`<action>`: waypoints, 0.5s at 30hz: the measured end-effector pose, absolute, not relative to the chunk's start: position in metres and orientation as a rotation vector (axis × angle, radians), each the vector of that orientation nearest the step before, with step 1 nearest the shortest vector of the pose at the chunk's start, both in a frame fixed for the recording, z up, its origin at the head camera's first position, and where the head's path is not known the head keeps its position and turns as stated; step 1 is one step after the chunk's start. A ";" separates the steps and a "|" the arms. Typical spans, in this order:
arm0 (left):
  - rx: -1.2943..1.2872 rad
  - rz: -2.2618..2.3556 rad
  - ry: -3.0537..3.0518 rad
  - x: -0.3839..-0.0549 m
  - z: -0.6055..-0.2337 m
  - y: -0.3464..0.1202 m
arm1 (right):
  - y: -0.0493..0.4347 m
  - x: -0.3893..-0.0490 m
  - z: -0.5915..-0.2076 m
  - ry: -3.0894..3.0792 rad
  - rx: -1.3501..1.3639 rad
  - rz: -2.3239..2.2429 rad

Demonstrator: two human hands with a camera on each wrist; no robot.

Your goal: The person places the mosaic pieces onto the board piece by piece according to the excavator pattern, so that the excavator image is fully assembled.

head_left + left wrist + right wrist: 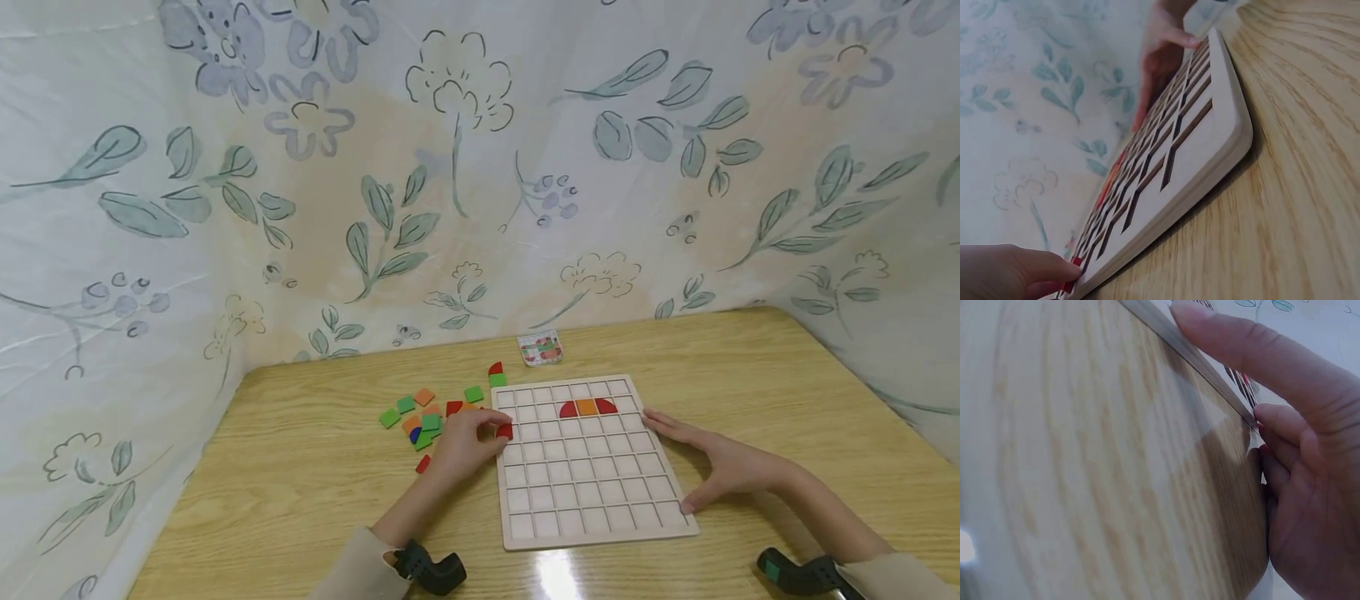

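Observation:
A pale wooden grid board (577, 546) lies on the table. Thumb and fingers of my left hand (467, 443) pinch a small red tile (505, 431) at the board's left edge; the left wrist view shows this red tile (1077, 261) at the fingertips too. In one upper row sit an orange square tile (586, 407) and two red rounded tiles, one on each side of it. My right hand (726, 463) rests along the board's right edge, fingers spread and thumb near the lower corner. In the right wrist view its thumb (1241, 340) touches the board's rim.
Loose green, orange, red and blue tiles (406, 404) are scattered left of the board. A green tile (498, 380) and a red rounded one lie by its upper left corner. Behind the board is a small patterned card (540, 348). Floral cloth (480, 208) hangs behind the table.

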State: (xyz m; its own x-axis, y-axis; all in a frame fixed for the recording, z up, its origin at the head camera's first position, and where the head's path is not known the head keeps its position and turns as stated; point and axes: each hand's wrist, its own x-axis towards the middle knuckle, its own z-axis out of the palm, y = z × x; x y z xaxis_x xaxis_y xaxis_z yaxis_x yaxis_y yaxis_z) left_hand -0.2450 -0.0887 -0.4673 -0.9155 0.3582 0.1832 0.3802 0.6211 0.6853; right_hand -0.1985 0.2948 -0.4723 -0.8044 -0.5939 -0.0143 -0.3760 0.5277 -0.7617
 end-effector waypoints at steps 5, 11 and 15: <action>-0.626 -1.181 -2.811 -0.244 -0.464 -0.085 | 0.295 -0.198 -0.473 2.499 -0.802 -1.151; -0.639 -1.157 -2.802 -0.244 -0.465 -0.083 | 0.295 -0.199 -0.473 2.489 -0.785 -1.155; -0.645 -1.148 -2.788 -0.245 -0.466 -0.083 | 0.295 -0.199 -0.474 2.502 -0.780 -1.137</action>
State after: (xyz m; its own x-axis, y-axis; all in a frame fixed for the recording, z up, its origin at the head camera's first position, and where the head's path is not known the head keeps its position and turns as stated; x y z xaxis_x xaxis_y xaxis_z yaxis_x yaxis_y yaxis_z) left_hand -0.2446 -0.0832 -0.4663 -0.9108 0.3564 0.2084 0.3998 0.6353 0.6607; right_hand -0.1989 0.2950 -0.4738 -0.8138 -0.5802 -0.0331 -0.3567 0.5436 -0.7598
